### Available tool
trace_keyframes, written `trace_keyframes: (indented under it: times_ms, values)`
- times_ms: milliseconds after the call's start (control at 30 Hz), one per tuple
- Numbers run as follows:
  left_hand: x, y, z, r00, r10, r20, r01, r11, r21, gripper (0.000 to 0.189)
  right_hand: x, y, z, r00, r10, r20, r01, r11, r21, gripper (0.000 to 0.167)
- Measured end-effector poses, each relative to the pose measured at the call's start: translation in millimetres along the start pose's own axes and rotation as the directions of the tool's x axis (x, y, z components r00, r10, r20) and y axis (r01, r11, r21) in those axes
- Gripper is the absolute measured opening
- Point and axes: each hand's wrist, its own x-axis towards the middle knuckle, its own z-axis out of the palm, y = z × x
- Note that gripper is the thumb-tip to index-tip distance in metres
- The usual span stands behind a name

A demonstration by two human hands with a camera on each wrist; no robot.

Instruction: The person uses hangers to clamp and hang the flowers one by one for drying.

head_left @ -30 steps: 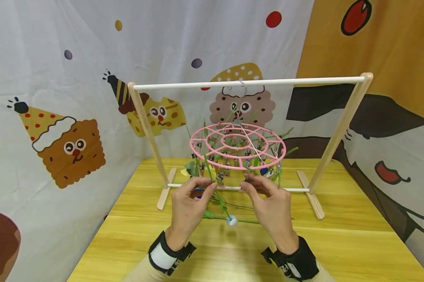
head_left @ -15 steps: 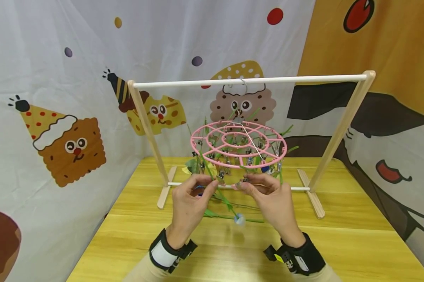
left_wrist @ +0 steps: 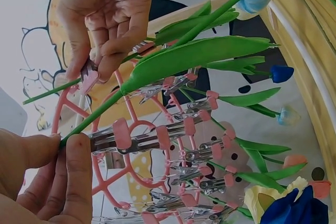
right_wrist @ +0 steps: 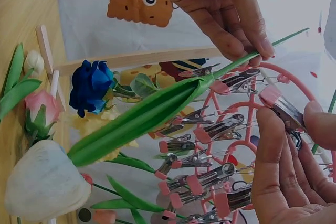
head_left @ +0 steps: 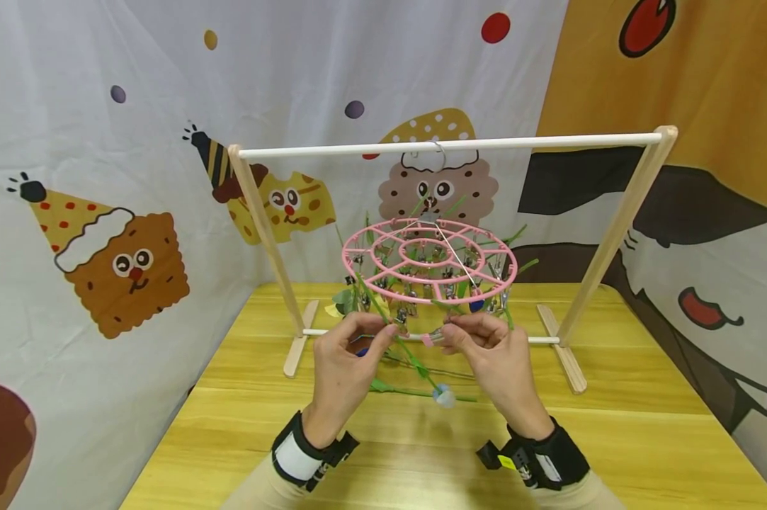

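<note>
Between its thumb and fingers, my left hand [head_left: 346, 372] pinches the green stem of an artificial tulip [head_left: 443, 396] with a pale blue and white bloom. The stem slants down to the right, bloom lowest, in front of the hanger. My right hand [head_left: 501, 372] holds a metal clip [right_wrist: 283, 109] with pink tips by its handles. In the head view this clip's tips point left, towards the stem, with a small gap between. The clip belongs to a round pink clip hanger [head_left: 437, 289], where several other clips [right_wrist: 223, 129] hang, some gripping flower stems.
The hanger hooks over the white top bar [head_left: 332, 151] of a wooden stand [head_left: 619, 241]. More flowers lie on the table [head_left: 243, 439] under the hands, including a pink rose [right_wrist: 41, 109]. A blue rose [right_wrist: 90, 86] hangs among the clips. A printed cloth [head_left: 166, 142] stands behind.
The tulip's bloom has swung to the right below my left hand. My right hand has turned the clip so its pink tips point left towards the stem.
</note>
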Motion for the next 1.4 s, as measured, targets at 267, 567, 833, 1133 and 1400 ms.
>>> trace_keyframes:
  times_ms: [267,567,833,1133,1400]
  values:
    - [0.7,-0.4,1.9,1.000,0.006,0.003,-0.006,1.000,-0.011,0.007,-0.2,0.3,-0.2,0.998,-0.020,-0.052,0.019,1.000,-0.021,0.010]
    - [1.7,4.1,5.7,0.999,0.036,0.027,-0.035,0.999,-0.031,0.005,1.5,1.6,-0.6,0.998,-0.014,-0.064,0.009,0.998,-0.069,0.007]
    - [3.1,7.9,11.7,0.998,0.051,0.031,-0.049,0.998,-0.046,0.007,2.9,3.0,0.4,0.999,0.000,-0.042,-0.004,0.996,-0.087,0.007]
    - [5.5,9.7,18.9,0.997,0.062,0.041,-0.059,0.996,-0.071,0.010,3.5,3.3,1.4,0.999,0.028,-0.027,-0.029,0.998,-0.055,0.008]
    - [6.1,10.5,21.6,0.997,0.059,0.058,-0.053,0.994,-0.098,0.010,3.4,3.9,0.7,0.999,0.039,-0.002,-0.039,0.999,-0.016,0.016]
